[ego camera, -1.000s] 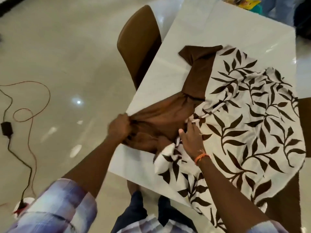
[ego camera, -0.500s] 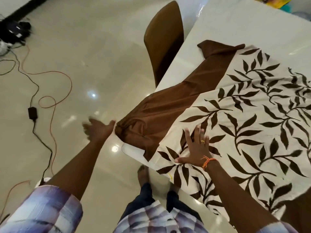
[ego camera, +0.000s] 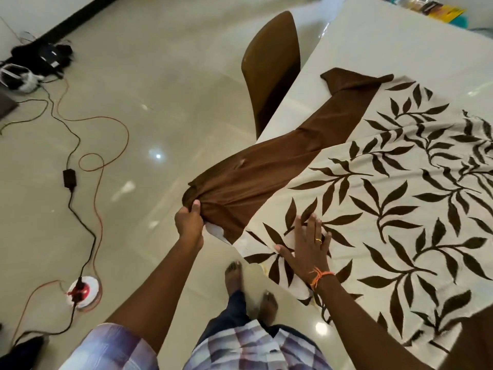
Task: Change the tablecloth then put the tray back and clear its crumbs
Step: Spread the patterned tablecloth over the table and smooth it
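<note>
Cloth (ego camera: 400,209), cream with dark leaf print and a brown border, lies partly spread on the white table (ego camera: 373,49); its right and lower parts run out of frame. Left hand (ego camera: 188,222) clenches the bunched brown border just past the table's near corner, off the edge. Right hand (ego camera: 309,249) lies flat, fingers spread, pressing the printed part near the table's near edge. The border's far end is folded over on the table. Brown chair (ego camera: 269,62) stands beside the table. Cables (ego camera: 88,145) trail across the floor. Items at the far table edge are cut off, unidentifiable.
</note>
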Motion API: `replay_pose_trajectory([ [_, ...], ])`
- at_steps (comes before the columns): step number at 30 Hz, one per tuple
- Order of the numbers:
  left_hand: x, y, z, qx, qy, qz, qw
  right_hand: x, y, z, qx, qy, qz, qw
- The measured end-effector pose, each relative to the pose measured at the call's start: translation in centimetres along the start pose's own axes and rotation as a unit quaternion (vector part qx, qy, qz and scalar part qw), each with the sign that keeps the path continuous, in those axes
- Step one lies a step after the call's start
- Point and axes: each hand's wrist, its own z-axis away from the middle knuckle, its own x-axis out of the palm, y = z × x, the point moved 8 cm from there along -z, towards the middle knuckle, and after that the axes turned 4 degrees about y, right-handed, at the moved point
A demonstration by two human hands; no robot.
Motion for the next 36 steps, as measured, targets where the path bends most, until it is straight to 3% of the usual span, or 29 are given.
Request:
replay_pose_trajectory([
  [2,-1.2,-0.4,1.2,-0.025,0.003,0.061,0.998,0.4,-0.2,1.1,-0.03,0.005,-0.01,1.0],
  [4,-1.2,-1.9,2.6,-0.108,-0.068,0.11,0.986,0.9,-0.1,2.2,-0.062,0.001,-0.015,0.998],
  [6,-1.2,-3.0,4.5,-0.191,-0.168,0.086,0.963,0.9,0.3,2.8,-0.082,0.001,-0.049,0.995],
  [10,-2.0,-4.2,7.0,-0.22,-0.272,-0.014,0.937,0.2,1.3,3.6,-0.104,0.013,-0.083,0.991],
  [12,-2.9,-5.0,6.5,-0.2,-0.233,-0.016,0.952,0.1,1.6,3.9,-0.104,0.016,-0.086,0.991],
  [15,-6.2,-6.6,3.8,-0.163,-0.05,-0.021,0.985,0.6,2.3,4.1,-0.084,0.027,-0.025,0.996],
  [17,-8.0,-7.2,3.5,-0.164,0.06,-0.106,0.979,1.4,3.1,4.4,-0.036,0.025,0.017,0.999],
  [19,-9.0,-6.2,4.7,-0.153,0.153,-0.226,0.95,1.9,3.9,5.3,0.029,0.026,0.02,0.999],
  [20,-8.7,-5.0,5.5,-0.115,0.179,-0.263,0.941,2.1,4.3,5.9,0.062,0.031,0.013,0.997],
  [22,-6.2,-1.6,7.0,0.061,0.173,-0.322,0.929,2.1,5.1,7.1,0.124,0.053,-0.002,0.991],
  [25,-0.4,0.0,10.4,0.347,0.044,-0.364,0.863,1.5,6.8,9.1,0.227,0.097,-0.054,0.968],
  [27,3.2,-1.0,14.2,0.448,-0.066,-0.36,0.816,1.0,8.9,10.4,0.3,0.145,-0.103,0.937],
  [29,6.5,-3.4,17.9,0.516,-0.154,-0.388,0.748,1.8,11.8,12.5,0.354,0.158,-0.119,0.914],
  [32,10.2,-9.1,21.9,0.574,-0.252,-0.478,0.616,4.0,15.7,16.0,0.366,0.133,-0.091,0.916],
  [36,12.0,-13.6,24.3,0.59,-0.271,-0.579,0.493,5.7,18.1,19.6,0.287,0.116,-0.044,0.95],
])
